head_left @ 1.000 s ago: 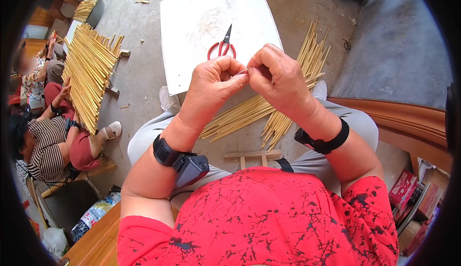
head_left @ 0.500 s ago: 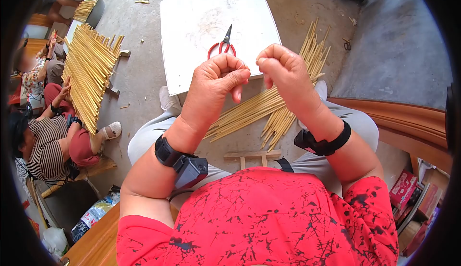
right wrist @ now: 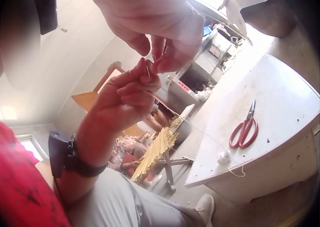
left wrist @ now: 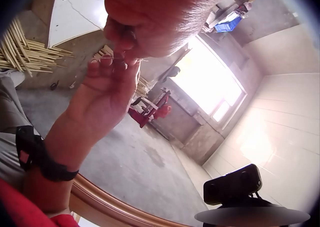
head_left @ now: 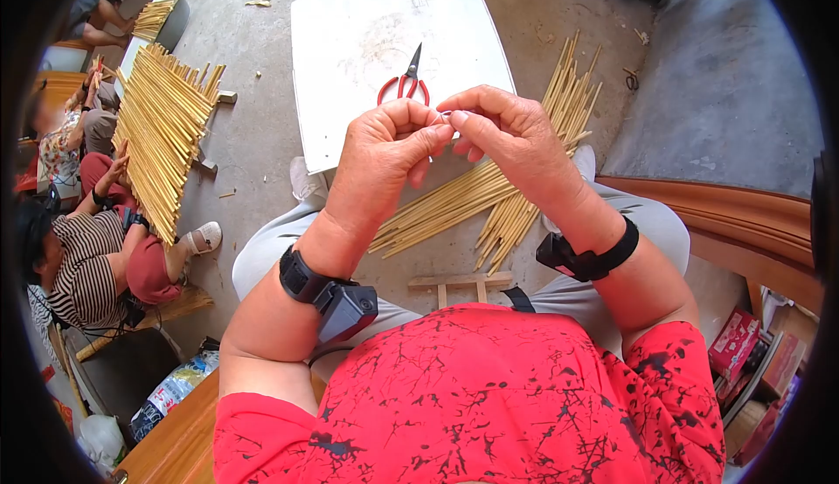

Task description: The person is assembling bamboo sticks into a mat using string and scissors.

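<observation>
In the head view the left hand [head_left: 376,156] and right hand [head_left: 524,147] meet at their fingertips above the white table's [head_left: 393,12] near edge, pinching a fine white thread [head_left: 447,114] between them. A slim, needle-like sliver [right wrist: 148,69] shows at the left fingertips in the right wrist view; the fingers partly hide it. There, thread trails toward a small white ball [right wrist: 223,157] on the tabletop. Beyond the hands lie scissors [head_left: 407,83] with red handles, their dark blades touching and pointing away.
Bundles of straw-coloured sticks [head_left: 450,208] lie on the floor beneath and right of the hands. At left, a seated person in a striped top [head_left: 86,265] touches a large slanted stack of sticks [head_left: 166,134]. A small wooden frame [head_left: 459,281] is between the feet.
The hands came apart, with the right hand moving right, then met again at the fingertips. The right fingers now reach out straighter. The scissors have not moved.
</observation>
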### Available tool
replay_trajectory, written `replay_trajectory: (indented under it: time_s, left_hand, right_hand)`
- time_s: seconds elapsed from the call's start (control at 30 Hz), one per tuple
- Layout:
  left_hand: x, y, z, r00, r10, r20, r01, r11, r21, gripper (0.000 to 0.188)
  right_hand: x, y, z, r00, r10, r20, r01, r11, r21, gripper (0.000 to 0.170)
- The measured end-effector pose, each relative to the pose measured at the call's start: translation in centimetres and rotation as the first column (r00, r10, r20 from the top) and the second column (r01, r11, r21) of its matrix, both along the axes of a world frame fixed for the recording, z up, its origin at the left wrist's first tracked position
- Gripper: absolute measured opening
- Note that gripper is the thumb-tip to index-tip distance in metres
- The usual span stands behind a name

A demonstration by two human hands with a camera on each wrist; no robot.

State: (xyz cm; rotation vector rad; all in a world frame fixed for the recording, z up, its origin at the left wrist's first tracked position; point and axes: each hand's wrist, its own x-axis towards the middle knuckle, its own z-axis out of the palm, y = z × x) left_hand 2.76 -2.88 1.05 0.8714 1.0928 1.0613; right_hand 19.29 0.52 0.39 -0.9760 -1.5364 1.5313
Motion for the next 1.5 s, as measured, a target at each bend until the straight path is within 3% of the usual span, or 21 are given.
replay_trajectory:
  time_s: [0.17,0.37,0.53,0.67,0.73,0.8,0.97,1.03,1.07,1.13,1.17,1.23,1.33,1.5]
  left_hand:
    - [-0.3,0.1,0.2,0.999,-0.002,-0.05,0.0,0.999,-0.047,0.009]
    - [-0.2,0.0,0.7,0.992,0.017,-0.122,-0.017,1.0,-0.002,0.01]
    - [-0.3,0.1,0.2,0.987,0.034,-0.156,-0.027,0.999,0.043,0.009]
    - [-0.3,0.1,0.2,0.978,0.077,-0.195,-0.07,0.997,0.044,0.01]
    - [-0.2,0.1,0.2,0.977,0.079,-0.198,-0.073,0.997,0.041,0.01]
    - [-0.2,0.1,0.1,0.99,0.057,-0.13,-0.052,0.998,0.047,0.011]
    - [-0.2,0.2,0.6,0.987,0.037,-0.156,-0.032,0.999,0.034,0.016]
    - [-0.1,0.2,0.7,0.987,0.031,-0.156,-0.028,0.999,0.022,0.017]
    - [0.0,0.1,0.8,0.995,0.041,-0.088,-0.045,0.998,-0.04,0.017]
    - [0.0,0.1,0.7,0.998,0.052,-0.02,-0.054,0.993,-0.102,0.017]
    - [-0.2,0.1,0.3,0.999,0.042,0.011,-0.041,0.995,-0.089,0.017]
    - [-0.3,0.2,0.0,0.999,0.032,0.042,-0.029,0.997,-0.074,0.019]
    - [-0.4,0.3,0.0,0.999,-0.007,0.033,0.01,0.996,-0.093,0.023]
    - [-0.4,0.2,0.1,0.997,0.024,0.076,-0.012,0.989,-0.148,0.019]
  right_hand:
    - [0.0,0.0,-0.3,0.999,0.012,0.042,-0.01,0.999,-0.036,0.017]
    - [0.0,-0.3,-0.1,0.995,0.053,-0.087,-0.073,0.966,-0.248,0.014]
    - [0.2,-0.2,0.3,0.991,0.107,0.074,-0.095,0.983,-0.158,0.01]
    - [-0.1,-0.5,-0.2,0.995,0.047,0.087,-0.038,0.994,-0.103,0.009]
    - [-0.2,-0.7,-0.4,0.984,0.012,0.18,-0.027,0.996,0.081,0.008]
    - [-0.3,-0.9,-0.2,0.981,-0.023,0.192,0.007,0.997,0.083,0.008]
    - [-0.4,-1.0,0.0,0.974,-0.1,0.201,0.091,0.994,0.053,0.008]
    - [-0.5,-1.0,-1.1,0.947,-0.207,0.245,0.102,0.919,0.381,0.007]
    - [-0.5,-1.0,-1.1,0.947,-0.209,0.244,0.105,0.919,0.38,0.007]
    - [-0.5,-0.8,-1.0,0.894,-0.32,0.315,0.036,0.75,0.66,0.006]
    - [-0.5,-0.6,-1.2,0.893,-0.323,0.314,0.038,0.749,0.661,0.006]
    - [-0.3,-0.3,-1.5,0.844,-0.39,0.368,-0.036,0.643,0.765,0.005]
    - [-0.3,-0.2,-1.4,0.843,-0.437,0.313,-0.027,0.548,0.836,0.005]
    - [0.1,0.0,-1.6,0.809,-0.445,0.385,-0.133,0.499,0.856,0.006]
